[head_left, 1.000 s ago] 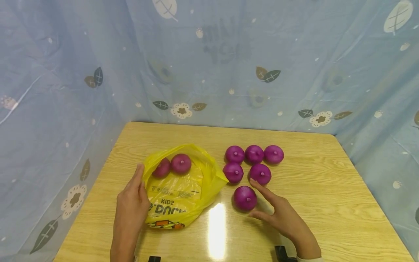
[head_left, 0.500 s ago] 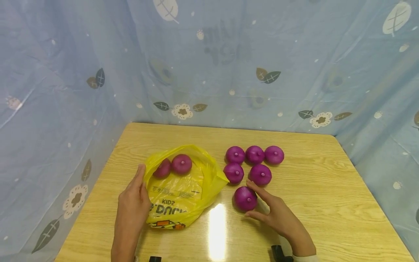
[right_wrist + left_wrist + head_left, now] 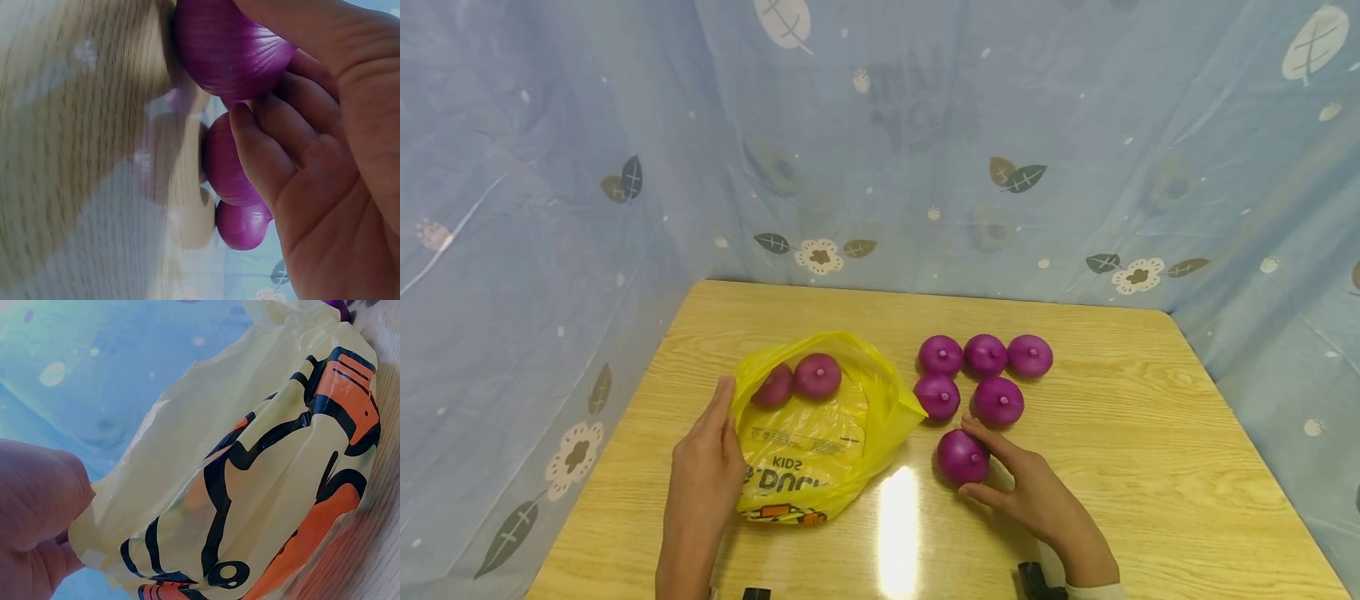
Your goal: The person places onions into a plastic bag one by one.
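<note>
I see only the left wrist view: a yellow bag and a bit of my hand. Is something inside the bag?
Observer: Yes. The head view shows two purple onions inside the yellow bag, near its open mouth.
Operator: Where is the right hand?
Observer: The right hand grips one onion on the table, beside the bag.
Operator: Are there more onions outside?
Observer: Five more lie in a cluster just behind the gripped one.
</note>
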